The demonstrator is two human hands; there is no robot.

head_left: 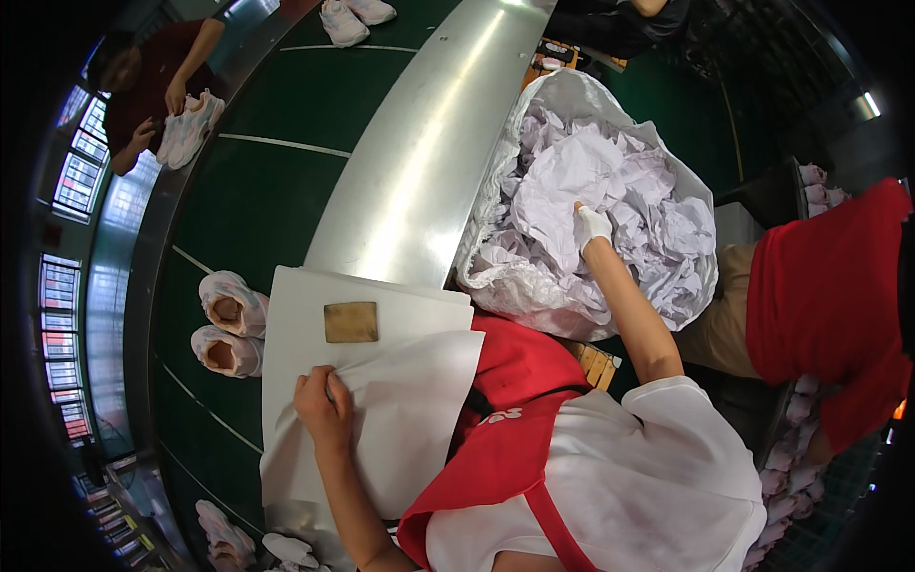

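My left hand (326, 408), bare, has its fingers curled on a stack of white paper sheets (295, 305). It grips the creased top sheet (419, 381), whose near part bends up over the others. A small brown rectangular block (351, 322) lies on the stack beyond that hand. On the right, my right hand (593, 227) wears a white glove with a bare fingertip showing. It reaches into a big white woven sack (496, 276) full of crumpled paper (658, 229) and is closed on a large wad of crumpled paper (562, 181); some fingers are hidden.
A smooth metal ledge (400, 181) runs between the sack and a green conveyor belt (276, 181) with white lines. Pairs of pale shoes (229, 324) stand on the belt. Across it, a person holds shoes (191, 129). A person in red (829, 305) stands close at right.
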